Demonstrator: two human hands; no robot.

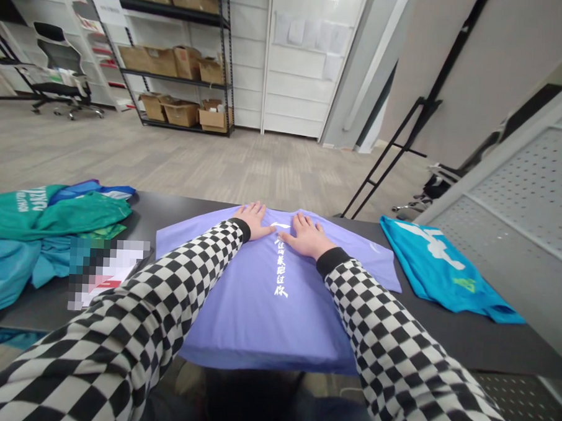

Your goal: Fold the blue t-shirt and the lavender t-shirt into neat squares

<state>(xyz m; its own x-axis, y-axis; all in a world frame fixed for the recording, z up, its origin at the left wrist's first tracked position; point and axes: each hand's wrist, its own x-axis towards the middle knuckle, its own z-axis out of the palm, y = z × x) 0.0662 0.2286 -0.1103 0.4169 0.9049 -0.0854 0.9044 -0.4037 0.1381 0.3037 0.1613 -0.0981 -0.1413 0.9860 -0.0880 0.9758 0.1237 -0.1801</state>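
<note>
Black worktable in a storeroom carries a purple T-shirt, spread flat with its long axis running straight away from the person and white lettering down its middle. Checkered sleeves reach across it to the far, collar end. There the left hand and right hand lie side by side, palms down and fingers spread, pressing the cloth and gripping nothing. A heap of green and teal shirts lies left, a turquoise shirt right. Cardboard boxes line shelves beyond.

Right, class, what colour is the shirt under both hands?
Purple shirt, white lettering; head view shows it best.
</note>
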